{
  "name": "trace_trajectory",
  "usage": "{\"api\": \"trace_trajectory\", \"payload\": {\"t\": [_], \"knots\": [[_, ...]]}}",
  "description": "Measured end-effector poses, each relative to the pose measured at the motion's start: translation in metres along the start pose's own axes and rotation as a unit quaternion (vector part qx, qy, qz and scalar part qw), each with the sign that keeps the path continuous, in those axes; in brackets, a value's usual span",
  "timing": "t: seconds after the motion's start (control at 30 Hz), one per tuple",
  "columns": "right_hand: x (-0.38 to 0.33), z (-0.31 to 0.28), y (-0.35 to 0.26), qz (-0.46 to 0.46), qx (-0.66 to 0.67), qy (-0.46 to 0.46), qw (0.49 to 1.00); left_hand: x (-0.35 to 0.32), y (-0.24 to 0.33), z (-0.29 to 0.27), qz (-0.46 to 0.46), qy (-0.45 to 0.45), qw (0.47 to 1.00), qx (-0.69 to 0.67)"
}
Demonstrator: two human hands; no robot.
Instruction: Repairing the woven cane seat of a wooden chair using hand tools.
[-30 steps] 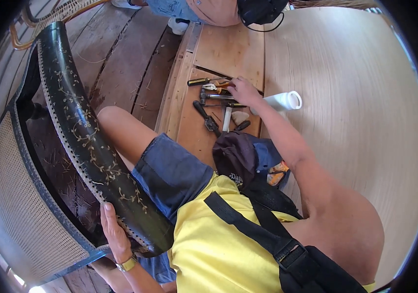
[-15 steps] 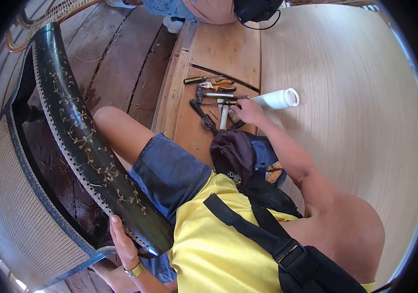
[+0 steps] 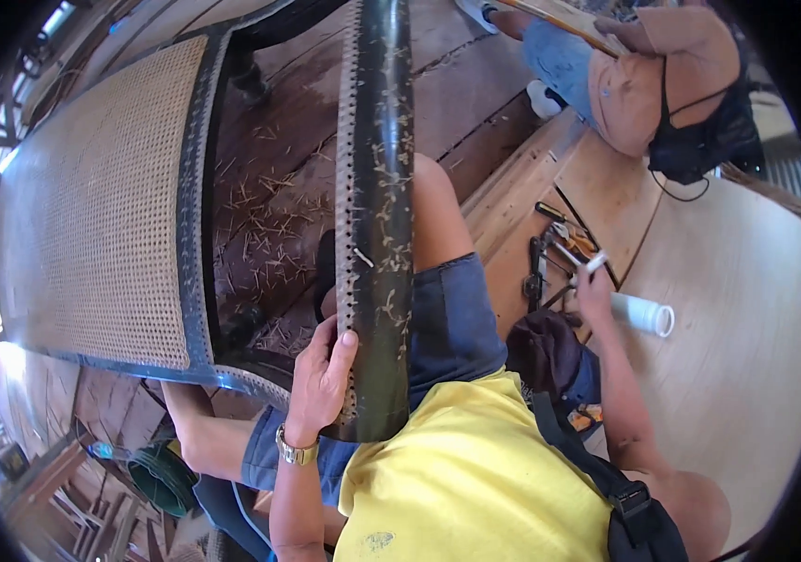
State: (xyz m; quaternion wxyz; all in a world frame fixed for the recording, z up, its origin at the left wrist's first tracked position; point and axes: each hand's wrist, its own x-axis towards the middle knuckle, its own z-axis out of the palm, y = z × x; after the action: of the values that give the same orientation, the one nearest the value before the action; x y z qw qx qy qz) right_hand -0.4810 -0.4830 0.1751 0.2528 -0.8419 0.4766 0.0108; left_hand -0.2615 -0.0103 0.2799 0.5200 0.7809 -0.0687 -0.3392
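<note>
A black wooden chair frame [image 3: 384,234] with gold painted vines and a row of small holes lies across my lap. My left hand [image 3: 319,382] grips the near end of its holed rail, thumb on the holes and fingers partly hidden behind. A pale strand sticks out of one hole. At the right, my right hand [image 3: 592,292] is closed round a tool with a white end [image 3: 596,261], its kind hard to make out. Beside that hand lie orange-handled pliers [image 3: 580,241], a screwdriver [image 3: 550,212] and a black-handled tool [image 3: 534,272] on the boards.
Woven cane [image 3: 110,206] fills another panel of the chair at left. A white cylinder [image 3: 642,314] lies right of my right hand, a dark cap [image 3: 550,347] below it. Cane scraps litter the plank floor [image 3: 274,215]. Another person [image 3: 625,94] sits at the far right.
The view has swung left, showing more of the caned panel and floor. My right hand has come up from among the tools with a white-ended tool; my left hand stays on the rail.
</note>
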Motion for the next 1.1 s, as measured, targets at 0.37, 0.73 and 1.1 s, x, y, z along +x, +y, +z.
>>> {"api": "trace_trajectory", "payload": {"t": [0.37, 0.73, 1.1], "knots": [[0.029, -0.052, -0.251, -0.193, 0.586, -0.194, 0.763, 0.004, 0.001, 0.003, 0.016, 0.045, 0.996, -0.075], [0.014, 0.038, -0.391, -0.065, 0.712, -0.333, 0.615, 0.083, 0.047, 0.008, 0.194, 0.193, 0.956, 0.104], [0.017, 0.04, -0.419, -0.103, 0.643, -0.311, 0.693, 0.133, 0.077, -0.01, 0.231, 0.135, 0.931, -0.249]]}}
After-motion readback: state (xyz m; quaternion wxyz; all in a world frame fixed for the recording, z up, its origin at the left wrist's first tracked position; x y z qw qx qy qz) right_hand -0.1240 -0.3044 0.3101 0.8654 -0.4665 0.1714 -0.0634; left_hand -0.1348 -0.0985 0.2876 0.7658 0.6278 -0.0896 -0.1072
